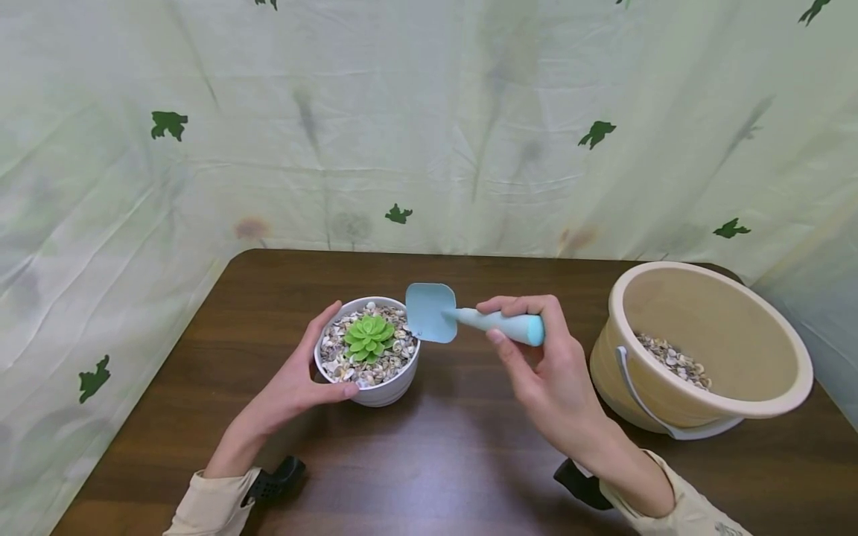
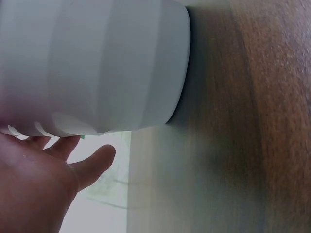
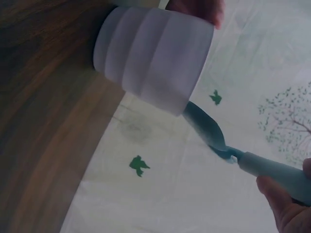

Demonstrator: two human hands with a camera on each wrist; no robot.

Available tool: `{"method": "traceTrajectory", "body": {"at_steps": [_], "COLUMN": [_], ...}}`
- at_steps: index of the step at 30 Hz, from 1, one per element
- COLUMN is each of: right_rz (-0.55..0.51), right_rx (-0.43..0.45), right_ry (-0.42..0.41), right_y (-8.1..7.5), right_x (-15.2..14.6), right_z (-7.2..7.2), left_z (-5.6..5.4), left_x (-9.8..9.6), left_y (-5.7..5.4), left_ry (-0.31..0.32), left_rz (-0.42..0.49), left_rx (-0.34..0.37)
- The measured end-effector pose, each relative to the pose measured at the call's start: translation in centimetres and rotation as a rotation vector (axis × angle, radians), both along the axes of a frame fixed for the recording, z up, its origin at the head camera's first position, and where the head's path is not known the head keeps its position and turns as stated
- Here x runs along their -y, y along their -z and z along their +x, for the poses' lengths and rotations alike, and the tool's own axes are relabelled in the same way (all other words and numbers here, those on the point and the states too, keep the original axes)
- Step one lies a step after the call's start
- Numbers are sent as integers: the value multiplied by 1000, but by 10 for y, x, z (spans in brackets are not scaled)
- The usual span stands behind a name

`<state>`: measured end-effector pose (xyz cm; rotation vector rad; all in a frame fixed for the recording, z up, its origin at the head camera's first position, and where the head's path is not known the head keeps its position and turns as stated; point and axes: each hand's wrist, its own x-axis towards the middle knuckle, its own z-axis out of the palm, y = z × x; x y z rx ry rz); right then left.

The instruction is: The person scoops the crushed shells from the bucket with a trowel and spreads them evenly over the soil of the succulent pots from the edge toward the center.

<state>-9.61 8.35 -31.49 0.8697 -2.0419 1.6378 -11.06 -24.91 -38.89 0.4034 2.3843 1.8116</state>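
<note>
A white ribbed flower pot (image 1: 385, 391) stands on the table, filled with small shells or pebbles (image 1: 397, 361) around a green succulent (image 1: 370, 339). My left hand (image 1: 302, 376) holds the pot from the left, thumb at the front of the rim and fingers at the back. In my right hand (image 1: 550, 372) is a light blue toy shovel (image 1: 496, 320), gripped by its handle. The shovel's blade (image 3: 206, 127) is right at the pot's rim on the right side. From the left wrist, the pot's ribbed wall (image 2: 97, 63) fills much of the view.
A beige bucket (image 1: 606, 365) with a grey handle stands on the right of the table, more shells or pebbles (image 1: 673, 361) lying inside it. The dark wooden table (image 1: 429, 476) backs onto a pale curtain (image 1: 429, 134) with green leaf-like shapes.
</note>
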Motion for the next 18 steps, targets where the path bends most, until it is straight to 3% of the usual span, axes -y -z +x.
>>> {"method": "traceTrajectory", "body": {"at_steps": [9, 15, 18], "right_rz": [-54, -165, -253], "right_rx": [-83, -69, -30], "right_ry": [-66, -98, -75], "right_y": [12, 21, 21], "right_x": [-2, -5, -9], "right_z": [-6, -11, -14], "left_z": [0, 0, 0], "left_x": [-1, 0, 0], "left_y": [-1, 0, 0], "left_ry": [-7, -12, -14], "left_rz": [-3, -6, 4], "left_rx": [-1, -8, -8]}}
